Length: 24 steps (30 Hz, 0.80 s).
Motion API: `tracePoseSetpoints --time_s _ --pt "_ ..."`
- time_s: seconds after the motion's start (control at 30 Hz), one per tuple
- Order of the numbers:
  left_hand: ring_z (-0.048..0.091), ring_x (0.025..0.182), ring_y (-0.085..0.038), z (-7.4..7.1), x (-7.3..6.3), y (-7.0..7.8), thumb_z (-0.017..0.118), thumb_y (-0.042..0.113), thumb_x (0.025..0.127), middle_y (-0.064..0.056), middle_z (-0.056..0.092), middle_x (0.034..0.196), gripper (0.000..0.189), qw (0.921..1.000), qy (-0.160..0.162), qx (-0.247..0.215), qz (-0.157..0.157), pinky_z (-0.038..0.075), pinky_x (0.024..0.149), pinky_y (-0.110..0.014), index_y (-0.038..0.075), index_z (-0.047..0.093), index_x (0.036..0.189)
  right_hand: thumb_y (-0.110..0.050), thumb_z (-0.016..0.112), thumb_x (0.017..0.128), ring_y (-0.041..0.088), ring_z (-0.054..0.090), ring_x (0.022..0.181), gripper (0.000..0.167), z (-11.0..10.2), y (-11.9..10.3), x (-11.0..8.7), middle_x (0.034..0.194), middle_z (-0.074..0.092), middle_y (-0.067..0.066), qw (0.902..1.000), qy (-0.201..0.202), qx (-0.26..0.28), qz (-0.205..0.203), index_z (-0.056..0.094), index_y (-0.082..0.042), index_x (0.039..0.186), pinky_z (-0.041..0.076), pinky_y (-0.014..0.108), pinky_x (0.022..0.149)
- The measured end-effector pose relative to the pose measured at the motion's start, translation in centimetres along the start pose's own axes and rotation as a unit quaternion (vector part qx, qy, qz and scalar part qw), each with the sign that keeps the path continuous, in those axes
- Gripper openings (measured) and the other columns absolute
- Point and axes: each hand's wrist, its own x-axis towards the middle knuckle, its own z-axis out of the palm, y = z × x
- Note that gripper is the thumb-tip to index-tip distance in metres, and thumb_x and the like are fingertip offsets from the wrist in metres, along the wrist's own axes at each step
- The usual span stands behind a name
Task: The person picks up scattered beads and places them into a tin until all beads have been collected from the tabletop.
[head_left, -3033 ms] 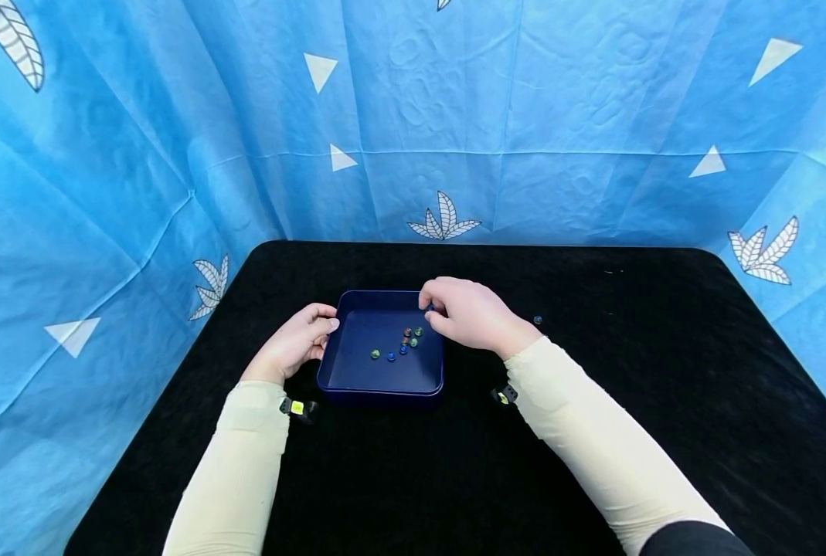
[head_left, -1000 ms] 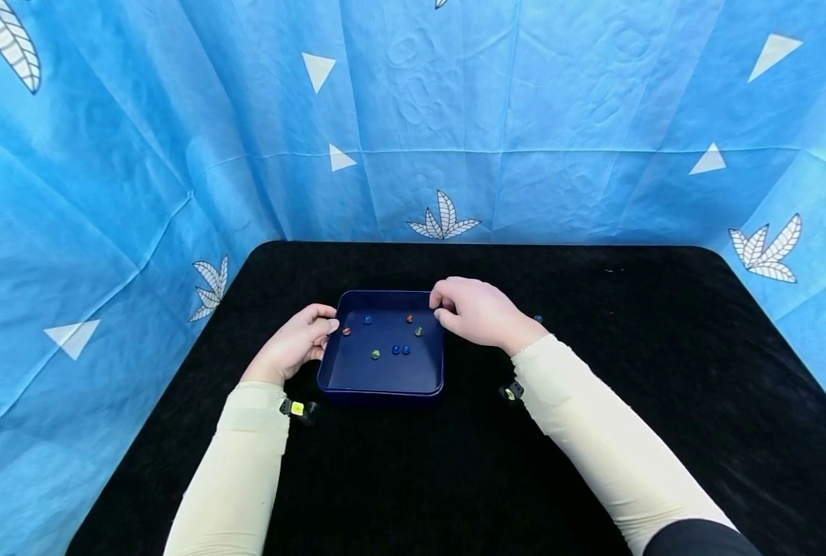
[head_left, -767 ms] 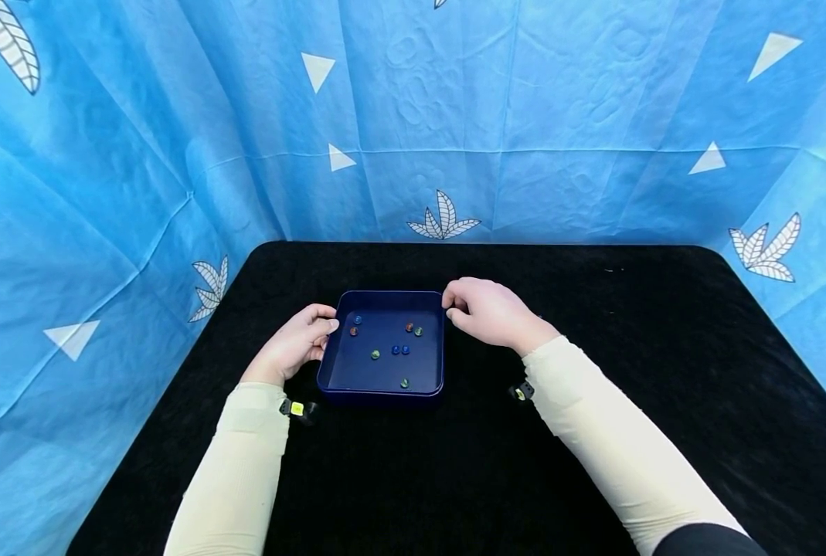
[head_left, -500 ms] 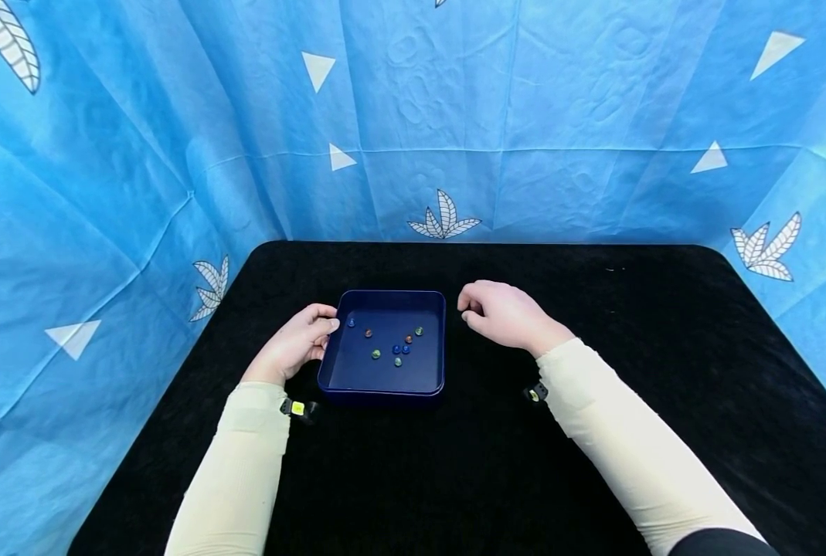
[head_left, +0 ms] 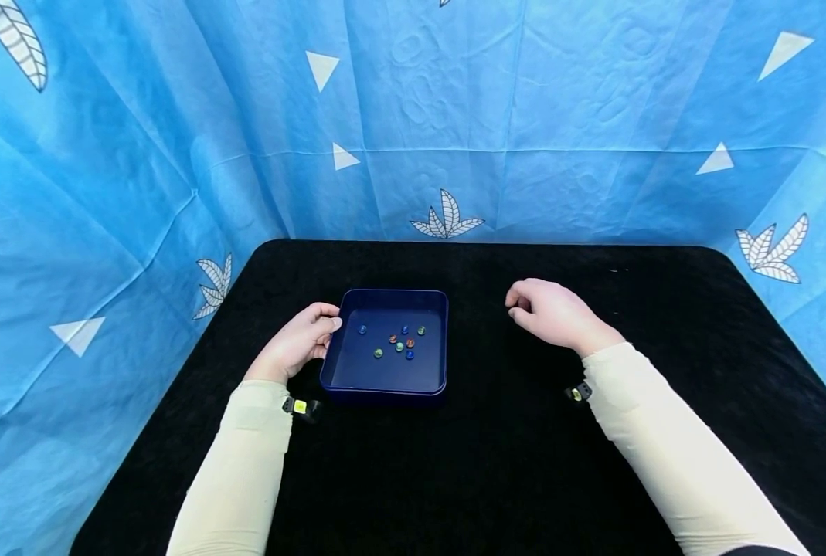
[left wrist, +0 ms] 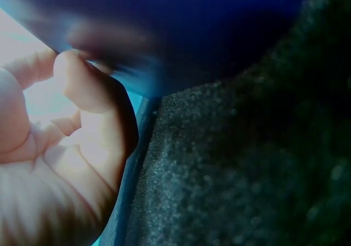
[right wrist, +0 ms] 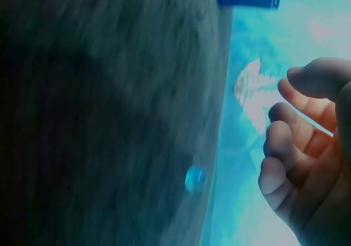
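Note:
A square dark-blue tray (head_left: 385, 378) sits on the black cloth with several small glass marbles inside, among them a blue marble (head_left: 362, 330), an orange marble (head_left: 392, 339) and a green marble (head_left: 379, 354). At its left wall my left hand (head_left: 297, 344) grips the rim, thumb over the edge. My right hand (head_left: 555, 315) is above the cloth to the right of the tray, fingers loosely bent. In the right wrist view nothing shows between its thumb and fingers. That view also has a bluish marble (right wrist: 195, 180) lying on the cloth; in the head view it is hidden.
The black cloth (head_left: 482, 479) covers the whole tabletop. A blue patterned curtain (head_left: 559, 116) hangs behind the table's far edge and along its sides.
My right hand has moved from the tray's right side out to the right, over where a loose marble showed. Inside the tray, marbles have rolled about and another greenish one appeared. My left hand stays put.

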Motion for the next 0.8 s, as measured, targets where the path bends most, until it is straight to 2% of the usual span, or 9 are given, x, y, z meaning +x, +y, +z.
tracePoseSetpoints --time_s 0.2,0.43,0.8 --pt "0.054 0.067 -0.010 0.0 -0.1 0.2 0.054 0.018 0.105 -0.009 0.058 0.094 0.045 1.0000 0.000 -0.002 -0.001 0.050 0.058 -0.025 -0.005 0.037 0.140 -0.016 0.066 0.092 0.017 0.055 0.076 0.008 -0.8 2.3 -1.6 0.085 0.059 -0.003 0.9996 -0.002 -0.015 0.026 0.068 -0.016 0.100 0.047 0.041 0.074" --pt "0.053 0.067 -0.010 0.1 -0.3 0.3 0.054 0.019 0.105 -0.006 0.058 0.093 0.046 1.0000 0.002 -0.002 -0.004 0.050 0.059 -0.025 -0.004 0.037 0.140 -0.016 0.068 0.090 0.016 0.054 0.075 0.008 -1.1 3.4 -2.5 0.083 0.057 -0.004 0.9991 0.002 -0.022 0.037 0.067 -0.016 0.098 0.045 0.040 0.073" --pt "0.053 0.067 -0.010 0.1 0.0 0.0 0.054 0.019 0.105 -0.008 0.057 0.094 0.046 1.0000 -0.004 -0.002 -0.003 0.051 0.059 -0.026 -0.005 0.036 0.139 -0.018 0.068 0.094 0.019 0.051 0.078 0.019 -0.8 4.4 -2.8 0.089 0.055 0.001 0.9946 -0.074 -0.024 0.068 0.067 -0.012 0.113 0.043 0.042 0.074"
